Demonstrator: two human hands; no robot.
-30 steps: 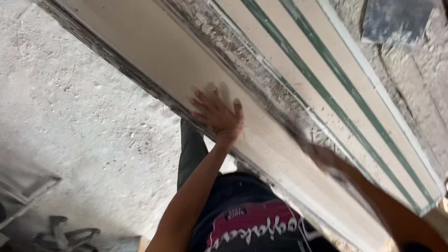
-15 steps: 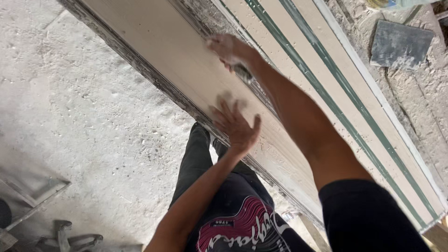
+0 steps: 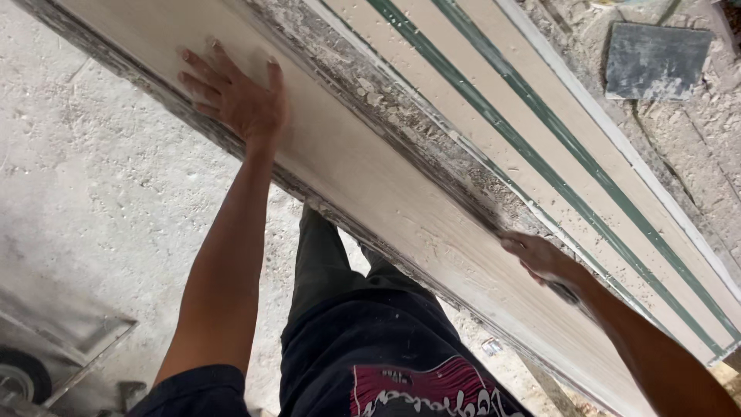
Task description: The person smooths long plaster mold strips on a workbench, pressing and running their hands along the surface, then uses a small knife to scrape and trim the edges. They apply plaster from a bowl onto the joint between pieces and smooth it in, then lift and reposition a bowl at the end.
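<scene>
Shifted up the board since a moment ago, the left hand [image 3: 231, 96] now lies flat with fingers spread wide on the pale panel [image 3: 370, 181], while the right hand [image 3: 540, 259] has dropped back from the upper stretch to the panel's far edge lower down, its fingers curled over that edge (whether it grips a tool there cannot be told). Long and cream-coloured, the panel runs slantwise across the view, just above the person's dark trousers and printed shirt [image 3: 409, 386]. By the look of it the surface near the right hand is streaked and rough while the part under the left palm reads smoother, so the smoothing appears partly done, with the lower run left to go. Beside the panel's far edge sits a crusted, grey band of dried mortar [image 3: 386, 108], and beyond that a second board with two green stripes [image 3: 540, 131]. A dark square slab [image 3: 656, 50] lies on the rubble at top right. On the dusty concrete floor [image 3: 93, 216] at lower left stands part of a metal cart with a wheel [image 3: 23, 378], well apart from the hands; nothing blocks the panel itself.
</scene>
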